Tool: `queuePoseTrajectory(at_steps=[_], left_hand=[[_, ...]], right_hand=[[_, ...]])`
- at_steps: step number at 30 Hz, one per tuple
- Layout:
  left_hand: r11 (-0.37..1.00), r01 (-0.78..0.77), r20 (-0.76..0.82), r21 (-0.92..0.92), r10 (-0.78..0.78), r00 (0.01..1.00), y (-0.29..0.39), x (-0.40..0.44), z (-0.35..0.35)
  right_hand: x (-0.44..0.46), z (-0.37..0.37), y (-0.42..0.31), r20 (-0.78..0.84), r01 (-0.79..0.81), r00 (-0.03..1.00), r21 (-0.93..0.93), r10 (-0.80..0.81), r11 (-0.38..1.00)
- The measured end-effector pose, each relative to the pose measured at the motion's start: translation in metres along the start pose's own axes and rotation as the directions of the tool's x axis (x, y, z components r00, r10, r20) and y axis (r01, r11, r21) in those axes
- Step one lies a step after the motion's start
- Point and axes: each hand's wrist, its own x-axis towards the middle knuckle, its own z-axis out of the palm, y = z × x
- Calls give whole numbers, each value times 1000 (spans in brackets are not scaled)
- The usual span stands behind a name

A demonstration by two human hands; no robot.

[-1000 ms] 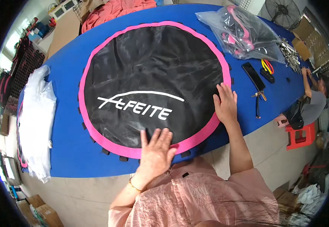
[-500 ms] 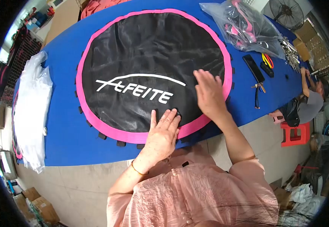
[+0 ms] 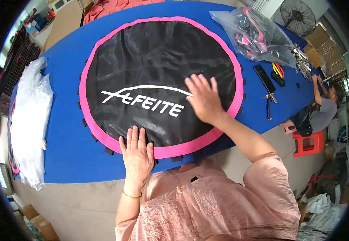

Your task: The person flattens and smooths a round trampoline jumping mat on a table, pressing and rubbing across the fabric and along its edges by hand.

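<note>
A round black trampoline mat point(image 3: 162, 56) with a pink border lies flat, white lettering point(image 3: 154, 104) across its nearer half. Short black tabs point(image 3: 177, 158) stick out around its edge. My left hand point(image 3: 136, 154) rests palm down on the near pink border, its fingers stretched onto the black mesh. Over the lettering's right end, my right hand point(image 3: 203, 100) is spread with the palm down and covers part of the white arc. Whether the right palm presses on the mesh or hovers just above it, I cannot tell. Neither hand holds anything.
The mat lies on a blue-covered table point(image 3: 70, 160). Clear plastic bags point(image 3: 30, 124) are stacked at left. To the right are a bag of pink and black parts point(image 3: 254, 38), a phone point(image 3: 264, 79), keys point(image 3: 269, 97) and metal pieces point(image 3: 301, 62). Another person point(image 3: 323, 114) sits beyond.
My left hand has slid left along the near border. My right hand has moved left, from the mat's right side onto the end of the lettering. The view has shifted slightly.
</note>
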Motion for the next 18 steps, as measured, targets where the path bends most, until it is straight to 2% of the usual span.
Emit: queuePoseTrajectory(at_steps=[3,5,8,11,15,17,18], left_hand=[[997,-40,-23,-61,39,999,2,1,-3],[996,-73,-25,-44,72,997,9,-3,-7],[986,-113,-43,-123,109,993,18,-13,-15],[953,-107,-38,-284,101,994,1,-14,-17],[988,107,-160,-108,-124,979,-34,-7,-21],[973,229,-189,-31,-231,954,-50,-10,-11],[963,267,-122,-44,-270,955,-54,-10,-12]], right_hand=[[14,22,53,-86,-89,993,-164,76,982],[33,25,76,13,-245,967,-209,253,947],[63,33,92,68,-356,921,-253,384,900],[96,52,78,72,-348,922,-271,379,898],[141,75,20,102,-304,939,-199,328,932],[158,83,-15,137,-227,959,-155,249,961],[163,91,-30,111,-147,980,-151,165,978]])
